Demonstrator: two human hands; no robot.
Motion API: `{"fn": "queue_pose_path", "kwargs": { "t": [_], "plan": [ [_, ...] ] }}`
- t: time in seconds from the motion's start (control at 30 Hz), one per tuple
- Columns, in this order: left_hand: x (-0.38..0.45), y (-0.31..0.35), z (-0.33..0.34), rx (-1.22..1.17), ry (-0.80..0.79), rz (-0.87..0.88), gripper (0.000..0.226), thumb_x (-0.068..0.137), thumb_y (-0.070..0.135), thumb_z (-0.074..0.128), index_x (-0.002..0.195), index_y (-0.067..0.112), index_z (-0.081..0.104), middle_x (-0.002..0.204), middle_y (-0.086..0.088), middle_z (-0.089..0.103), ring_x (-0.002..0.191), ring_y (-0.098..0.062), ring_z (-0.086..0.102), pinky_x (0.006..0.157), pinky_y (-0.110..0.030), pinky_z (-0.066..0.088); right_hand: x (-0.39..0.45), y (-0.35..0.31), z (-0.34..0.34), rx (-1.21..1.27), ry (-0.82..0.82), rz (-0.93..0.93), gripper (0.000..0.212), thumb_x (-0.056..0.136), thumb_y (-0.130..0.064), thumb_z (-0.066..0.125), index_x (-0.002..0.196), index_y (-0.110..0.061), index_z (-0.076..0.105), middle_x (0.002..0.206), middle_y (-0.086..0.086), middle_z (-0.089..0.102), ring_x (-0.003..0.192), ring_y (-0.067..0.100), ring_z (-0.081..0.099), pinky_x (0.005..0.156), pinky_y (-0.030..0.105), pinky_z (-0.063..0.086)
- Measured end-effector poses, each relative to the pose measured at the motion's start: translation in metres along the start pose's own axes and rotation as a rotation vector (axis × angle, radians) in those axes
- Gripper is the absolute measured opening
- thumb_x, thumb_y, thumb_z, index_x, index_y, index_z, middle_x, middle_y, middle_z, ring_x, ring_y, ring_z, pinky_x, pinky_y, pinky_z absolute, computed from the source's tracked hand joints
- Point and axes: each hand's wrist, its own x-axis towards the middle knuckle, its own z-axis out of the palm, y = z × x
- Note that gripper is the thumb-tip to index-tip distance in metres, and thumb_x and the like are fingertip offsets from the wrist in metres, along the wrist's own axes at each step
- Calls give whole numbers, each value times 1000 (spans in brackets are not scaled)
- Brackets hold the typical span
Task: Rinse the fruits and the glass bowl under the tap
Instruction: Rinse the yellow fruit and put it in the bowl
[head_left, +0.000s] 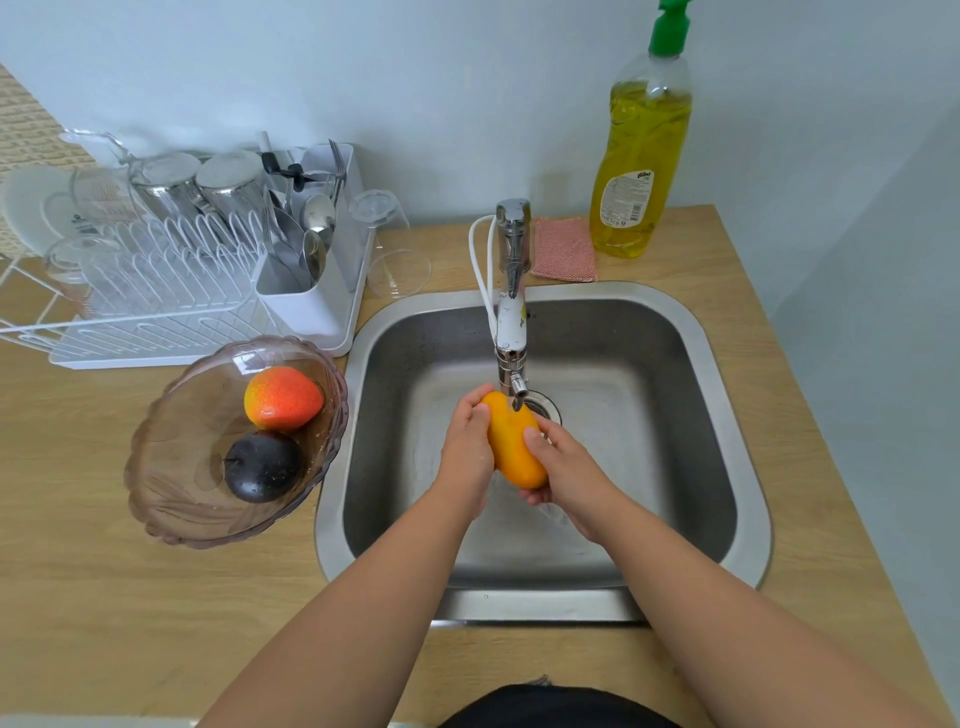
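A yellow-orange mango (511, 441) is held over the steel sink (727, 415), right under the spout of the tap (511, 322). My left hand (467, 447) grips its left side and my right hand (563, 470) cups its right side and lower end. Water runs off below my right hand. Left of the sink, on the wooden counter, stands a tinted glass bowl (171, 488). In it lie a red-orange fruit (283, 397) and a dark purple plum (262, 467).
A white dish rack (156, 312) with glasses, plates and cutlery stands at the back left, with two clear glasses (389, 244) lying beside it. A pink sponge cloth (563, 249) and a bottle of yellow dish soap (641, 156) stand behind the sink by the wall.
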Motion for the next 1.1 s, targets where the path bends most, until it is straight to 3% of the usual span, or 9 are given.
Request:
{"fn": "queue_pose_path", "kwargs": {
  "t": [0.17, 0.3, 0.43, 0.63, 0.8, 0.87, 0.93, 1.03, 1.1],
  "plan": [
    [2, 7, -2, 92, 3, -52, 35, 99, 55, 41, 127, 34, 46, 129, -7, 56, 116, -28, 58, 101, -55, 52, -8, 6, 3, -67, -100, -77, 65, 97, -34, 56, 151, -42, 21, 141, -6, 39, 115, 19, 54, 77, 26, 51],
    [-1, 8, -4, 20, -32, -71, 31, 100, 45, 54, 128, 36, 46, 129, -7, 56, 115, -32, 60, 96, -54, 56, -6, 2, 5, -69, -94, -98, 62, 96, -30, 58, 147, -43, 26, 138, -7, 41, 108, 13, 54, 66, 17, 47],
    [-5, 8, -4, -133, -117, -63, 17, 105, 33, 50, 121, 37, 53, 127, -5, 60, 117, -31, 61, 94, -50, 57, -2, -7, 4, -79, 14, -47, 34, 95, -53, 50, 126, -47, 36, 120, 4, 56, 93, 24, 62, 57, 26, 48],
    [-13, 4, 4, -100, -97, -58, 20, 107, 45, 38, 114, 43, 56, 131, -10, 59, 117, -32, 61, 95, -55, 55, 2, -12, 5, 1, 76, 147, 44, 98, -63, 25, 122, -30, 42, 99, 11, 60, 71, 22, 59, 57, 30, 49],
    [-9, 12, 4, -83, 9, -90, 29, 106, 53, 31, 102, 46, 59, 120, -7, 63, 106, -29, 63, 89, -50, 58, -3, 3, 3, 110, -109, 1, 43, 99, -47, 46, 139, -32, 39, 108, 9, 58, 79, 21, 53, 70, 32, 46],
    [-8, 15, 1, -61, 3, -92, 32, 102, 61, 35, 108, 41, 59, 121, -10, 65, 107, -31, 66, 92, -52, 57, -4, 4, 1, 126, -147, -25, 50, 96, -36, 57, 141, -38, 35, 109, 6, 58, 84, 21, 54, 75, 32, 46],
    [-6, 14, 0, -32, -35, -88, 47, 92, 69, 48, 119, 33, 58, 125, -11, 65, 109, -32, 67, 93, -54, 57, -5, 1, 2, 77, -118, -46, 51, 94, -36, 60, 139, -38, 35, 111, 4, 59, 87, 20, 57, 76, 33, 47],
    [-9, 9, 1, -12, -95, -47, 35, 95, 54, 59, 121, 30, 59, 127, -10, 64, 111, -33, 66, 92, -55, 58, 1, -9, 3, 55, 56, -7, 41, 95, -51, 51, 130, -33, 41, 121, 5, 57, 97, 22, 62, 78, 36, 55],
    [-13, 6, 4, -22, -166, -26, 39, 90, 55, 64, 123, 36, 60, 132, -7, 63, 117, -33, 64, 96, -58, 55, 9, -14, 3, 104, 142, 91, 45, 96, -57, 44, 129, -27, 45, 122, 7, 57, 102, 27, 63, 83, 47, 58]
  ]
}}
